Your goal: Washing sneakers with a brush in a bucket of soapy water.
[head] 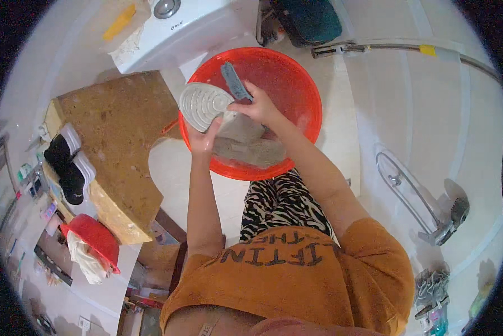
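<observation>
My left hand (205, 136) grips a pale object (203, 105) with curved concentric ridges, which looks like a shoe sole. It is held over the left side of a large red plastic basin (314, 94). A blue-grey scrubbing brush (232, 77) is in my right hand (260, 105), tilted up to the left. The thumb of that hand reaches the edge of the ridged object. Below both hands, a greyish soaked item (249, 152) lies in the basin; what it is cannot be made out.
A brown-topped counter (113, 117) stands to the left, with black and white shoes (73, 168) and a small red basin (98, 241) holding white cloth along its outer side. A white toilet tank (197, 29) is ahead. Shower fittings (440, 227) are on the right wall.
</observation>
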`<action>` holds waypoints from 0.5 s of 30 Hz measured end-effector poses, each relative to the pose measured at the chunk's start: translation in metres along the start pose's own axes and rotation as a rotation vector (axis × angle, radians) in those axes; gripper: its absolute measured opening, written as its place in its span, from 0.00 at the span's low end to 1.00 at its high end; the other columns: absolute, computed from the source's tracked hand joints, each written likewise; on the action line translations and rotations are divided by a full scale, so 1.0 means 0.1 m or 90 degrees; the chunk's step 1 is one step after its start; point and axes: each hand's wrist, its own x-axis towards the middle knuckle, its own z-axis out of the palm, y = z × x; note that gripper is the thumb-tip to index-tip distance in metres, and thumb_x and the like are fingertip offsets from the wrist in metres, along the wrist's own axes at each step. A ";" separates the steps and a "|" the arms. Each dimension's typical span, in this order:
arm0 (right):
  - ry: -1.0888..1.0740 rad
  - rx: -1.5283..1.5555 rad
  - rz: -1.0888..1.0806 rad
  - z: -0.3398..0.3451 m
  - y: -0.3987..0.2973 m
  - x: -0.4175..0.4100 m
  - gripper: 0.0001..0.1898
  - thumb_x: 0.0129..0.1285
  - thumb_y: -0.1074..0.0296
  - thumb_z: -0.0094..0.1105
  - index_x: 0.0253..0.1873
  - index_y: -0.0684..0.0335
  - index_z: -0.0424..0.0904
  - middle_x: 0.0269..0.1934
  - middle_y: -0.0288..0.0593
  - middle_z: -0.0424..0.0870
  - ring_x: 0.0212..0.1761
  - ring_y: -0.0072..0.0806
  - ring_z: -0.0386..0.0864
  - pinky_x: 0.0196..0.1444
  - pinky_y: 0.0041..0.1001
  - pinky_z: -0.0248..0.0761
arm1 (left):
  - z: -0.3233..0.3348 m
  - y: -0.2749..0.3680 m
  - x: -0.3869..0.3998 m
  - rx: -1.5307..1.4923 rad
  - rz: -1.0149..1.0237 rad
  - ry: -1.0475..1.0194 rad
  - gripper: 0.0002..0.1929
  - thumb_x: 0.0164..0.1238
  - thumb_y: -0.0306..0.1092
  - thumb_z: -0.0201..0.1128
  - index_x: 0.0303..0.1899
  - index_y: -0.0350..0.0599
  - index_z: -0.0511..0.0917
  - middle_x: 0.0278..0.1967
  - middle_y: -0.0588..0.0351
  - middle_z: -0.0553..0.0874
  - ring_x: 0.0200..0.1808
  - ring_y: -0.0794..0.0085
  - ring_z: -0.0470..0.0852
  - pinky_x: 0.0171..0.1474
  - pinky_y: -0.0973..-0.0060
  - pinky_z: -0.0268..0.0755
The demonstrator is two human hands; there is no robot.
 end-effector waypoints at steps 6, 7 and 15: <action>-0.054 -0.129 -0.068 -0.08 -0.20 -0.11 0.36 0.51 0.55 0.71 0.65 0.61 0.67 0.51 0.51 0.81 0.50 0.39 0.81 0.53 0.34 0.72 | 0.03 0.57 0.01 0.114 -0.058 -0.041 0.36 0.53 0.22 0.68 0.64 0.38 0.60 0.57 0.50 0.74 0.59 0.66 0.74 0.63 0.69 0.65; -0.074 -0.149 -0.083 -0.09 -0.24 -0.13 0.37 0.53 0.54 0.69 0.66 0.59 0.66 0.52 0.52 0.80 0.51 0.42 0.81 0.53 0.35 0.73 | 0.06 0.64 0.02 0.118 -0.052 -0.060 0.36 0.53 0.22 0.67 0.64 0.38 0.61 0.57 0.50 0.74 0.59 0.66 0.74 0.62 0.69 0.66; 0.052 -0.478 -0.054 0.09 -0.66 -0.69 0.24 0.67 0.64 0.52 0.67 0.36 0.66 0.43 0.52 0.81 0.40 0.47 0.81 0.38 0.40 0.75 | 0.24 0.57 -0.01 0.176 -0.008 0.035 0.33 0.52 0.22 0.67 0.62 0.36 0.63 0.56 0.49 0.75 0.58 0.66 0.75 0.61 0.69 0.66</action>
